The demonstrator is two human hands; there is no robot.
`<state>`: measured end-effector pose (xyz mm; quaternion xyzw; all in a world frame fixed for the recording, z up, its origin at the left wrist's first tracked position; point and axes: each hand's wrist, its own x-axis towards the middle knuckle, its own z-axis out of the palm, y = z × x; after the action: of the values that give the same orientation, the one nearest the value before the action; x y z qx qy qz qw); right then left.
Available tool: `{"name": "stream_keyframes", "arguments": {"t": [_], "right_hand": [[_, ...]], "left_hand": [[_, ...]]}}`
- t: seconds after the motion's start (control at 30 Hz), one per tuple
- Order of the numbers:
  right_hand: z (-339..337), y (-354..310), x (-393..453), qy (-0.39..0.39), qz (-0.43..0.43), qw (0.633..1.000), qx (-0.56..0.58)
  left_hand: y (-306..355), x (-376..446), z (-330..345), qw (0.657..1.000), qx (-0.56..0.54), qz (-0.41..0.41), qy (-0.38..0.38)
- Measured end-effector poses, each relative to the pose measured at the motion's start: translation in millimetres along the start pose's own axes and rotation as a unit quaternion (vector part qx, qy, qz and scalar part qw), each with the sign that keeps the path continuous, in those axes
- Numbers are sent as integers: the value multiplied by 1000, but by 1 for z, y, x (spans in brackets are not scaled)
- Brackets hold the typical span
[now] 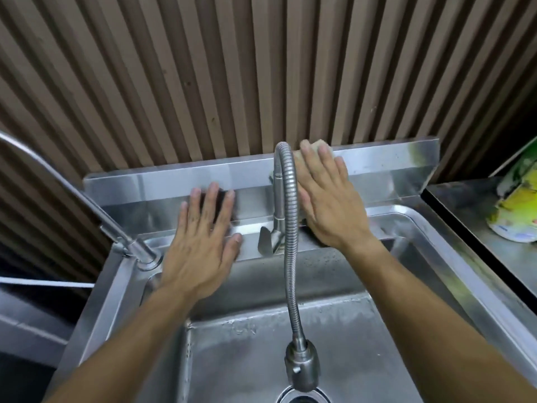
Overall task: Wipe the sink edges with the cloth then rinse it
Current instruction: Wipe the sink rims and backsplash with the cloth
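Hands both flat on the back wall of a stainless steel sink [290, 359], one each side of the tap. Right hand [328, 199] presses a pale tan cloth [318, 146] against the steel backsplash [180, 181]; cloth mostly hidden under palm & fingers, only its top edge pokes out above the fingertips, near the backsplash's upper lip. No real grip on it: fingers straight & spread, palm pinning cloth to the metal. Left hand [203, 242] also flat, fingers apart, nothing held, resting on backsplash just above the sink's rear ledge; dark reflection of it shows in the steel.

Between the hands stands a flexible ribbed steel tap hose [290, 228], arching up from its base at the rear ledge and hanging down over the basin, spray head [300, 365] low in centre, just above the drain. Basin floor looks wet w/ droplets. Lever handle [266, 238] at tap base points toward the left hand.

Second, plain steel tap pipe [58, 175] rises from the sink's rear left corner, slanting out of frame. Behind all: brown ribbed wall panel [261, 68]. To the right, separate steel tabletop [465, 205] w/ a green-yellow printed pack [514, 205], text unreadable.
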<state>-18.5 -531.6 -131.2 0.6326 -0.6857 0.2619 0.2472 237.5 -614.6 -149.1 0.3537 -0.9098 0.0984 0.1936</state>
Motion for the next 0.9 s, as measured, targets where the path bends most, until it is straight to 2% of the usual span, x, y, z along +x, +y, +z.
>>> {"name": "stream_keyframes", "arguments": {"t": [0.07, 0.13, 0.2, 0.3, 0.37, 0.43, 0.5, 0.53, 0.57, 0.6, 0.67, 0.73, 0.77, 0.9], "right_hand": [[-4, 14, -8, 22, 111, 993, 22], [1, 7, -7, 40, 162, 985, 32], [9, -12, 1, 37, 119, 992, 15], [15, -18, 6, 23, -3, 999, -49], [12, 3, 3, 40, -9, 997, -66], [10, 28, -2, 83, 97, 991, -45], [7, 36, 1, 138, 254, 957, 0], [8, 27, 8, 157, 310, 937, 15], [10, 11, 16, 162, 330, 930, 23], [13, -7, 23, 152, 302, 941, 24], [20, -33, 21, 105, 168, 980, 27], [15, -20, 10, 73, 64, 995, 9], [10, -2, 7, 80, 58, 995, -5], [-4, 36, 5, 153, 233, 960, 1]], "left_hand": [[3, 16, 0, 1000, -7, -11, 28], [7, 36, -4, 998, -4, 2, 65], [10, 54, -2, 996, 26, 35, 84], [9, 60, 12, 993, 42, 41, 107], [8, 60, 18, 991, 30, 33, 126], [8, 61, 18, 989, 12, 35, 144], [10, 63, 17, 987, -4, 41, 157], [12, 64, 18, 986, -10, 42, 164], [13, 64, 19, 984, -12, 43, 170], [13, 64, 20, 983, -9, 42, 177], [11, 63, 22, 982, 6, 41, 186], [10, 62, 22, 981, 11, 42, 188], [10, 62, 21, 981, 10, 40, 188], [10, 62, 22, 981, -4, 8, 193]]}}
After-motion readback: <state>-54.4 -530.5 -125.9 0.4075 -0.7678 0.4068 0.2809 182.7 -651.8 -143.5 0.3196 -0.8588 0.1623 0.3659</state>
